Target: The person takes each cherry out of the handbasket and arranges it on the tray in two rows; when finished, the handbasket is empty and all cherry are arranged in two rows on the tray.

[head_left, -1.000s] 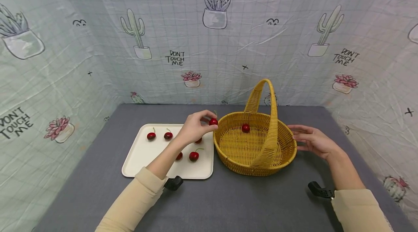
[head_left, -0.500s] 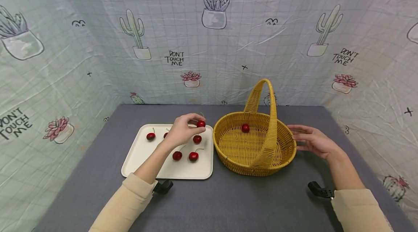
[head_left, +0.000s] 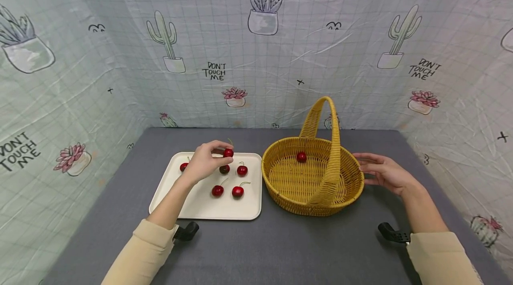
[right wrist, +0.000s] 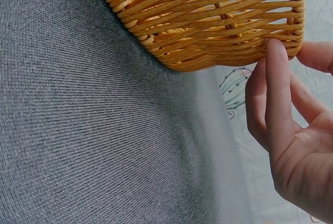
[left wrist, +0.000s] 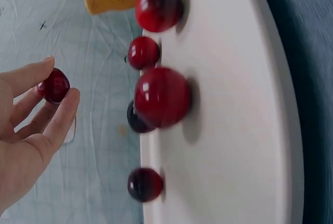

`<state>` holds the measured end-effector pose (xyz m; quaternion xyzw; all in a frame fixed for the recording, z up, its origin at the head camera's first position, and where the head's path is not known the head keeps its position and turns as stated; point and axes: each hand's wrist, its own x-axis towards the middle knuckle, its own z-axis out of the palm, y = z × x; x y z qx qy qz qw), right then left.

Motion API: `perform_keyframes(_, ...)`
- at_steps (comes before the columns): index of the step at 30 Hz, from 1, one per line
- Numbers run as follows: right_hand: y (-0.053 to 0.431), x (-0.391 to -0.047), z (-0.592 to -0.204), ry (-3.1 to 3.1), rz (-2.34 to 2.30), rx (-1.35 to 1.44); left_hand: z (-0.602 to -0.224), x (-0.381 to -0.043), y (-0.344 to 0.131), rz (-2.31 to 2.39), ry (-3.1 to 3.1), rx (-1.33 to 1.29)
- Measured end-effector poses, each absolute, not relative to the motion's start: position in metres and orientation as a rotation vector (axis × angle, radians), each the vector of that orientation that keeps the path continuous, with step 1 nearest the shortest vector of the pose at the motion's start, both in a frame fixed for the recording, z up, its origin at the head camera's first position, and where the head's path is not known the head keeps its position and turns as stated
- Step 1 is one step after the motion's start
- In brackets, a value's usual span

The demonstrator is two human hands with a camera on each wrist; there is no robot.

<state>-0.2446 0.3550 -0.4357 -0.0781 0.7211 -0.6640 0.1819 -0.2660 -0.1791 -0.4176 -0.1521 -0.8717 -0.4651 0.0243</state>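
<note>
My left hand [head_left: 206,160] pinches a red cherry [head_left: 228,153] between thumb and fingers, its stem pointing up, above the back of a white tray [head_left: 196,207]. In the left wrist view the held cherry [left wrist: 53,86] is well apart from the tray. Several more cherries lie on the tray, among them one cherry [head_left: 238,192] at its front right and another cherry [head_left: 217,190] beside it; my hand hides part of the back row. My right hand [head_left: 386,173] touches the right side of a yellow wicker basket [head_left: 276,193], fingertips at the rim and outer wall [right wrist: 218,31].
A single cherry [head_left: 301,156] lies at the back inside the basket, whose tall handle [head_left: 334,151] arches over it. Tray and basket stand side by side on a grey cloth-covered table [head_left: 288,249]. A printed curtain [head_left: 280,62] encloses the back and sides.
My left hand has moved left with the cherry, from the basket's left rim to over the tray, uncovering cherries on the tray's right. My right hand and the basket have stayed in place.
</note>
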Motion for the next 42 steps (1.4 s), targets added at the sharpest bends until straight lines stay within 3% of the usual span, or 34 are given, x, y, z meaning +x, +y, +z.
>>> perform_keyframes(11, 0.354, -0.245, -0.434, 2.043, -1.874, -0.201, -0.416, -0.257, -0.214, -1.539, -2.716, -0.441)
perform_keyframes(32, 0.352, -0.245, -0.433, 2.043, -1.867, -0.193, -0.430, -0.238, -0.257, -1.378, -2.903, -0.833)
perform_keyframes(42, 0.354, -0.244, -0.434, 2.038, -1.872, -0.198, -0.434, -0.241, -0.265, -1.255, -3.021, -0.861)
